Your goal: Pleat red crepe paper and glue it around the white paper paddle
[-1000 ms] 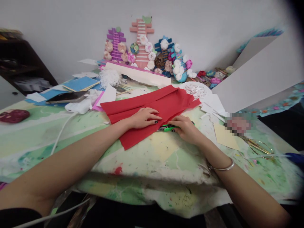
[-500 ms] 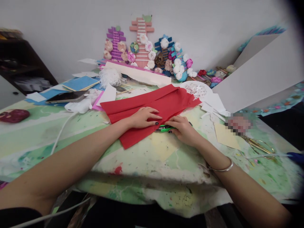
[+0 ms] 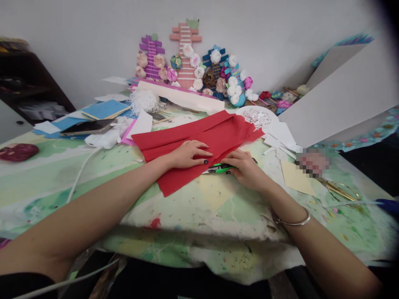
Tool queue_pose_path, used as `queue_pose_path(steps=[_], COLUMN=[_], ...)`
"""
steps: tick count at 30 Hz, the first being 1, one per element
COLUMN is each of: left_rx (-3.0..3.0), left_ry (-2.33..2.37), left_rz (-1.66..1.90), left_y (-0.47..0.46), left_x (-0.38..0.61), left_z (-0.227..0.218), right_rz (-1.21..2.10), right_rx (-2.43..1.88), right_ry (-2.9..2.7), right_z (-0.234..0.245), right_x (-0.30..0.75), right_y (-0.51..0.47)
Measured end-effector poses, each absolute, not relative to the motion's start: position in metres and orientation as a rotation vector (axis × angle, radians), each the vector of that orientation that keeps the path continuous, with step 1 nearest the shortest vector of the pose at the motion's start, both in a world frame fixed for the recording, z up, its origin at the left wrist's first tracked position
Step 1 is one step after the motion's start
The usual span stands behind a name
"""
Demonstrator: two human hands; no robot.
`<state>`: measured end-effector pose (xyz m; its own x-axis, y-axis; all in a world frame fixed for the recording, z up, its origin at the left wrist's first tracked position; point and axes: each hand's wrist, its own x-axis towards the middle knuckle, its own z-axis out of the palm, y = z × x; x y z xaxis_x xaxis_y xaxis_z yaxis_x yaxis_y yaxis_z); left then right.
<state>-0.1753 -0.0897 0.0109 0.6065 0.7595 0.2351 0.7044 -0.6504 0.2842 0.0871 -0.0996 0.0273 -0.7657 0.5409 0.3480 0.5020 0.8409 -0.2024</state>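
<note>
A folded sheet of red crepe-like paper (image 3: 181, 143) lies across the middle of the table. My left hand (image 3: 190, 154) rests flat on it, fingers spread and pressing it down. My right hand (image 3: 245, 168) is closed around a green and black utility knife (image 3: 221, 167) at the paper's near right edge. The knife's metal blade points left, its tip beside or just under the red layer; I cannot tell which. Part of the handle is hidden by my fingers.
Behind the paper stand craft pieces with paper flowers (image 3: 187, 58) and a plate of white bits (image 3: 258, 117). A phone (image 3: 87, 127) and white cable lie left. Gold-handled scissors (image 3: 341, 192) and a yellow paper piece (image 3: 297, 178) lie right. A large white board (image 3: 343, 91) leans at far right.
My right hand has slid a little to the right with the utility knife, and more of its blade shows. My left hand and the red paper stay in place.
</note>
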Motion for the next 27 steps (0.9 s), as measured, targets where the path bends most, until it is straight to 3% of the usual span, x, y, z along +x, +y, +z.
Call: queue_pose_path(steps=[27], left_rx=[2.651], left_ry=[1.245], left_rz=[0.503], left_y=[-0.089], left_x=[-0.174], left_z=[0.01], right_rz=[0.105], right_rx=[-0.711], right_ry=[-2.639], right_z=[0.02], right_x=[0.073], right_y=[-0.106])
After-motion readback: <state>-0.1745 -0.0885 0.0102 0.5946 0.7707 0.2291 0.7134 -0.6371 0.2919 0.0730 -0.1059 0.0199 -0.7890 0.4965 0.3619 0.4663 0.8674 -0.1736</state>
